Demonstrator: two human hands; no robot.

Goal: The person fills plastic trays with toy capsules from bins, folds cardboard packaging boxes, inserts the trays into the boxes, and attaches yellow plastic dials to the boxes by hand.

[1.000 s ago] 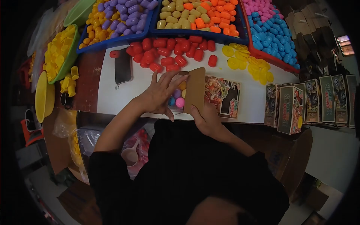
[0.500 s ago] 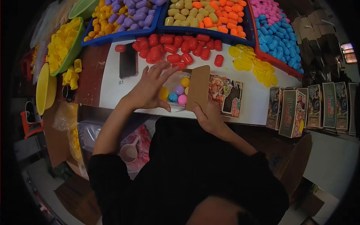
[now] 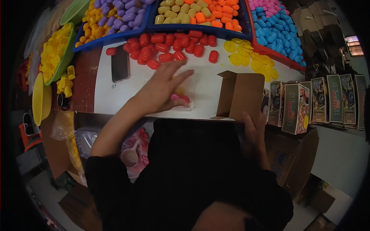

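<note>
My left hand [image 3: 162, 88], its fingers spread, is over a clear plastic tray [image 3: 189, 86] on the white tabletop. Pink and red pieces [image 3: 181, 98] show beside the thumb; the hand hides most of the tray. In my right hand [image 3: 254, 129] is an open cardboard box [image 3: 246, 96], gripped near its lower edge. Its brown inside and raised flaps face up. Loose red capsules [image 3: 165, 57] lie just beyond my left hand.
A phone [image 3: 120, 67] lies at left. Blue trays [image 3: 148, 29] and a red tray [image 3: 277, 57] of coloured capsules line the back. Yellow discs [image 3: 246, 56] are scattered at right, near a row of printed boxes [image 3: 295, 107]. A green bowl [image 3: 69, 57] holds yellow pieces.
The cardboard box has moved right, away from the clear tray, with my right hand on it. My left hand has stayed over the tray, now covering more of the coloured balls.
</note>
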